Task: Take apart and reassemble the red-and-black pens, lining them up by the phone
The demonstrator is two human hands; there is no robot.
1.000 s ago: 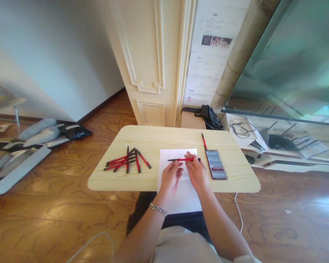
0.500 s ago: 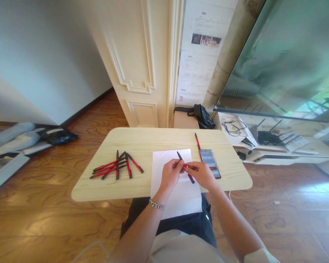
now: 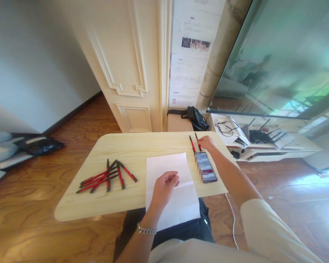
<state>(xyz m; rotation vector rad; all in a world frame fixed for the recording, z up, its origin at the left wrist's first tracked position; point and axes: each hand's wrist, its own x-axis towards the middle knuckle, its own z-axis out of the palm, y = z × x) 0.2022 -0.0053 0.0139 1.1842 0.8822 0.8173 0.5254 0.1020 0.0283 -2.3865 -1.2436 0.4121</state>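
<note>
My right hand [image 3: 206,142] reaches to the far right of the pale wooden table [image 3: 131,144] and pinches a red and black pen [image 3: 198,142], held beside a second pen [image 3: 192,144] lying there. Just below them lies a phone [image 3: 205,167]. My left hand [image 3: 164,187] rests loosely curled on a white sheet of paper [image 3: 170,190] that hangs over the table's near edge; nothing shows in its fingers. A pile of several red and black pens [image 3: 106,176] lies on the table's left part.
A cream panelled door and a poster stand behind the table. A black bag [image 3: 196,117] sits on a box beyond the far edge. A low white shelf with cables and routers [image 3: 259,140] is at the right. Bags [image 3: 30,145] lie on the wooden floor at left.
Both hands held one pen over the paper. Now my right hand has carried it to the far right beside the other pen, and my left hand has dropped onto the paper.
</note>
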